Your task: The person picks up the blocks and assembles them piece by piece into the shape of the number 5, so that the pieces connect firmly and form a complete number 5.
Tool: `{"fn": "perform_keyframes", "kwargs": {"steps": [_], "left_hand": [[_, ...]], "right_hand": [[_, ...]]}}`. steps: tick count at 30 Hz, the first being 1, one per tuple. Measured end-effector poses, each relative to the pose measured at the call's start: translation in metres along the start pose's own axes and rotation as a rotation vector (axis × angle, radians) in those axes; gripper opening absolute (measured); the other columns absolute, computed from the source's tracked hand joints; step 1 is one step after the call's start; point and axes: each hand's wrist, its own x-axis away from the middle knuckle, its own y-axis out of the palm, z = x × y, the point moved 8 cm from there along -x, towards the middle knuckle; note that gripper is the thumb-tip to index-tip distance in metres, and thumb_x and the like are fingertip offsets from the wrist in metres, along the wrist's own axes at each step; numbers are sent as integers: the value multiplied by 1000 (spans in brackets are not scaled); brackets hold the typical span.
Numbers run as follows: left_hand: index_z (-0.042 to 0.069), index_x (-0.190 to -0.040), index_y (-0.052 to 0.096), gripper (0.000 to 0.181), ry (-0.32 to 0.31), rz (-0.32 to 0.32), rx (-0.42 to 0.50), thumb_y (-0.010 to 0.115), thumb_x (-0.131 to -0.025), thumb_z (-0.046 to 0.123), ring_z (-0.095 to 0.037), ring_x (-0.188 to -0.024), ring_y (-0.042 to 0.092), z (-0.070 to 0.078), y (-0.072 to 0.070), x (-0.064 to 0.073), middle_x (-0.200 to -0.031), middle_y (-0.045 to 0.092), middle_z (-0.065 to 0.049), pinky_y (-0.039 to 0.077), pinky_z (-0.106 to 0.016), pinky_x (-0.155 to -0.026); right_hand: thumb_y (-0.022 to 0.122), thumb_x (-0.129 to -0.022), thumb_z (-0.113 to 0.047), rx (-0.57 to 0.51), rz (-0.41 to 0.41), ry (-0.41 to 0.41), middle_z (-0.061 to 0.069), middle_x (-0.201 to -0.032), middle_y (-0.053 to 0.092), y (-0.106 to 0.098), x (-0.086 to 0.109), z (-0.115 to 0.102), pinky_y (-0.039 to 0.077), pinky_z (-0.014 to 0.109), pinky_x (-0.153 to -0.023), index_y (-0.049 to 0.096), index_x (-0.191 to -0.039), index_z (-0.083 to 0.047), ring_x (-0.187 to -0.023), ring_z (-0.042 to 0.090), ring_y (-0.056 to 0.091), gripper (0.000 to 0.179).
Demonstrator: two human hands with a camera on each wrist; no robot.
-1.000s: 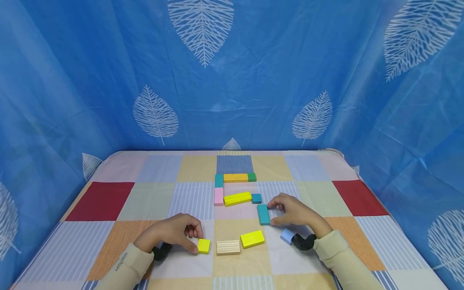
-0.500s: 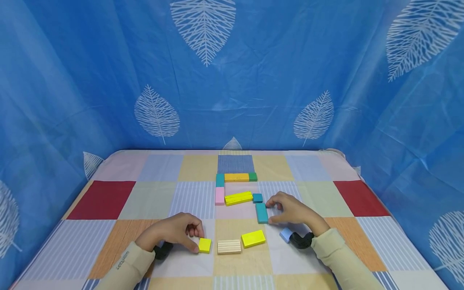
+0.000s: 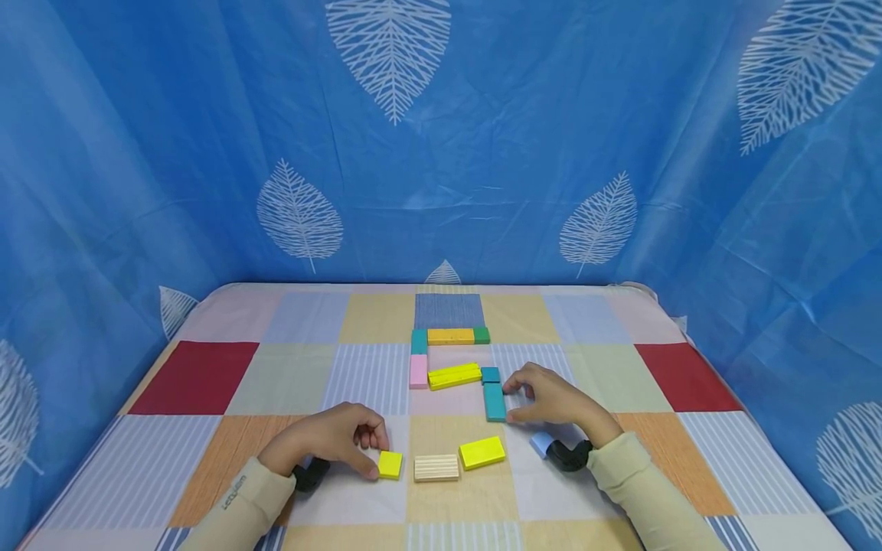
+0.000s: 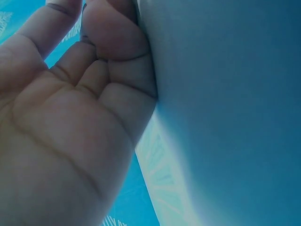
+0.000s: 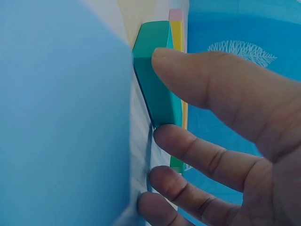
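My right hand [image 3: 551,394] lies beside a flat teal block [image 3: 494,402], thumb and index fingertips against its long right side. In the right wrist view the thumb [image 5: 188,70] touches the near part of the teal block [image 5: 157,89], with the index fingertip at its far end. The block's far end meets a small teal square block [image 3: 490,375]. On the left, my left hand [image 3: 341,436] rests on the cloth, fingers loosely bent, thumb tip at the edge of a yellow square block [image 3: 390,464]. The left wrist view shows the palm [image 4: 70,136]; no block appears there.
Beyond the hands stand an orange block [image 3: 451,337], a green block [image 3: 481,335], a teal block [image 3: 419,342], a pink block [image 3: 419,371] and slanted yellow strips [image 3: 455,376]. Nearer lie a ridged wooden block [image 3: 436,467], a yellow block [image 3: 482,453] and a light-blue piece [image 3: 541,444] by the right wrist.
The right hand has pushed the flat teal block left and slightly away, up to the small teal square, and it stands straighter. The left hand stays in place.
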Motion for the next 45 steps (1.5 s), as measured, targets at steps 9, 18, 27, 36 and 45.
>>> {"fn": "perform_keyframes", "kwargs": {"steps": [9,18,27,36,45], "left_hand": [[8,-94,77,22,8,-2,-13,94,-81,5,-5,-75,50,1,-1,0,-82,60,8,43,-21,-70],[9,-94,77,22,8,-1,-15,94,-80,5,-4,-75,51,1,-1,0,-82,60,8,44,-21,-70],[9,-93,77,22,-13,3,-22,94,-80,5,-5,-75,50,0,-1,0,-81,60,8,43,-21,-69],[9,-93,77,22,-13,-1,-8,94,-80,5,-5,-74,50,-1,0,0,-81,59,7,43,-21,-69],[9,-93,76,22,-16,4,-24,94,-80,5,-4,-74,49,-1,0,0,-80,59,8,42,-21,-68]], "right_hand": [[92,-86,-20,11,8,4,4,-109,64,-1,-1,1,49,37,-83,75,-115,-2,-91,20,52,38],[93,-85,-19,19,12,16,3,-107,64,-1,-3,1,48,36,-82,76,-114,-2,-90,19,52,38],[92,-85,-19,24,15,18,3,-106,64,0,-5,1,47,35,-80,76,-114,-2,-88,19,51,37],[91,-87,-21,13,10,20,5,-110,64,0,-1,0,50,39,-85,75,-117,-2,-92,20,53,39],[87,-93,-21,13,24,-44,6,-114,68,-2,3,2,53,37,-86,71,-126,0,-94,18,56,43]]}}
